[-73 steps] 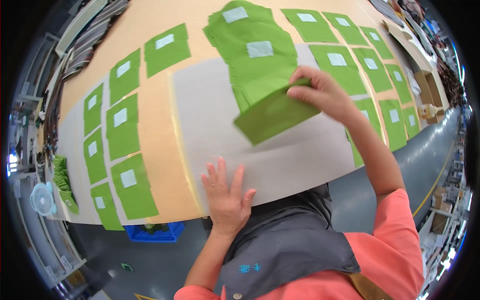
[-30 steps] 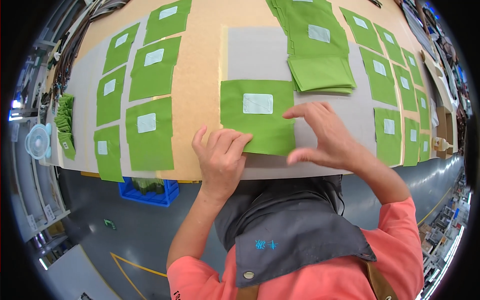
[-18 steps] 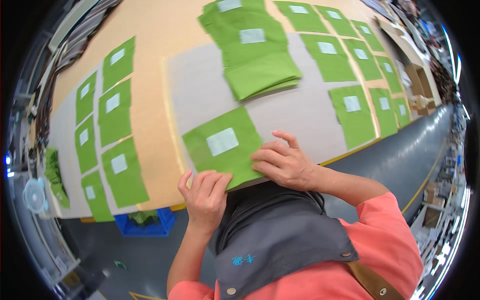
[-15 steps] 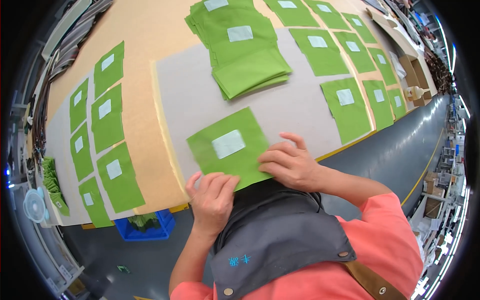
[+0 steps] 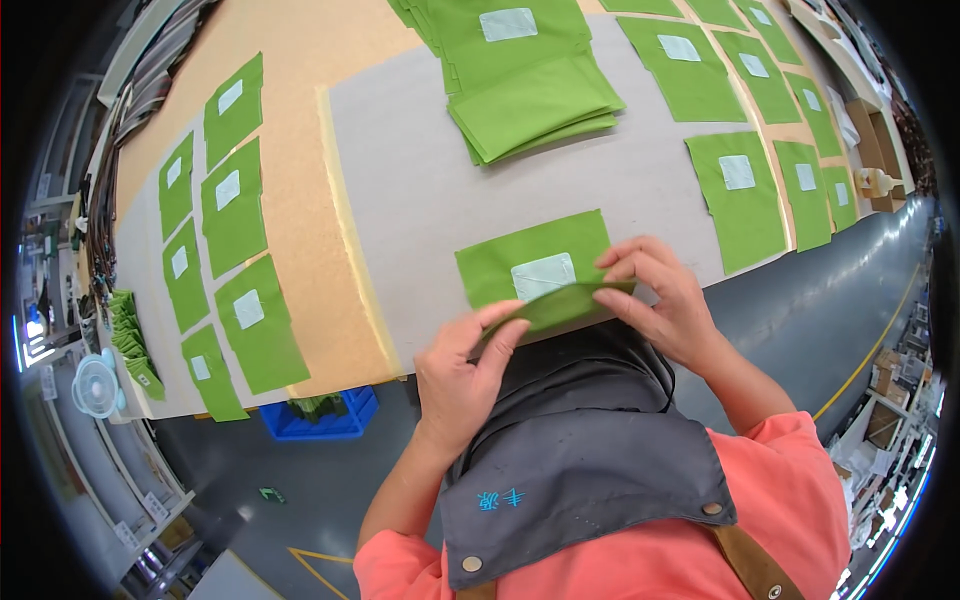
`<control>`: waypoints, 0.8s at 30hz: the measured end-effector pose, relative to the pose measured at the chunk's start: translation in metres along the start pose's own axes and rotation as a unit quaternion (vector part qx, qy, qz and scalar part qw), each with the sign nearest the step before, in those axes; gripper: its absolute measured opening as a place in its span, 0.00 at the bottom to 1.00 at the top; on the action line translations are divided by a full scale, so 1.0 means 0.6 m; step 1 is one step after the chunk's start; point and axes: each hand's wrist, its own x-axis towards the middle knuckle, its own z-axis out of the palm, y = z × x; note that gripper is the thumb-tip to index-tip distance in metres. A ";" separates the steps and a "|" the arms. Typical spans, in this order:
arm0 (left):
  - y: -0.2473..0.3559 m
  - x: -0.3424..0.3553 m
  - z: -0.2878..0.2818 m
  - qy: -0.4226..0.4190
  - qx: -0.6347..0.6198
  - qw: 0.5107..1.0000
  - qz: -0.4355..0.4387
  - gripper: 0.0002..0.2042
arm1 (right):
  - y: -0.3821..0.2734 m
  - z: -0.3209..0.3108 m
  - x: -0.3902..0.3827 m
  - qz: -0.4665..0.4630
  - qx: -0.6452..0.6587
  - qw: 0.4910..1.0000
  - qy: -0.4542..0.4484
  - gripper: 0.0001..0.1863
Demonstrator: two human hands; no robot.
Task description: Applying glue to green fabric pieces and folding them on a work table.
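A green fabric piece (image 5: 530, 245) with a pale blue rectangular patch (image 5: 545, 273) lies at the table's front edge. Its near edge is lifted and folded up toward the patch, covering the patch's lower part. At the left end of that raised edge, my left hand (image 5: 462, 370) pinches the cloth between thumb and fingers. My right hand (image 5: 665, 300) grips the right end the same way. Beyond the piece lies a thick stack of green fabric pieces (image 5: 540, 95), its near end folded over.
Rows of patched green pieces lie at left (image 5: 235, 205) and right (image 5: 735, 200). A squeeze bottle (image 5: 878, 184) and a cardboard box (image 5: 872, 140) stand at the far right. A blue crate (image 5: 318, 425) sits below the table's front edge, and a light blue fan (image 5: 97, 385) stands at left.
The fabric piece lay flat under my fingers; now its near edge is raised and folded over between both hands. The view has shifted, so the table appears moved.
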 end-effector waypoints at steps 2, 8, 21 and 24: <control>-0.005 0.017 -0.001 0.026 -0.051 0.997 -0.053 0.11 | 0.004 0.006 0.018 0.004 0.001 1.000 0.014 0.09; -0.019 0.056 -0.001 0.052 -0.014 0.996 -0.077 0.13 | 0.026 0.026 0.048 0.025 -0.024 0.998 0.051 0.10; -0.023 0.072 0.004 0.056 0.040 0.994 -0.087 0.22 | 0.035 0.044 0.061 -0.004 -0.078 0.991 0.110 0.12; -0.026 0.073 0.006 0.055 0.052 0.994 -0.083 0.22 | 0.037 0.045 0.061 -0.008 -0.088 0.989 0.114 0.13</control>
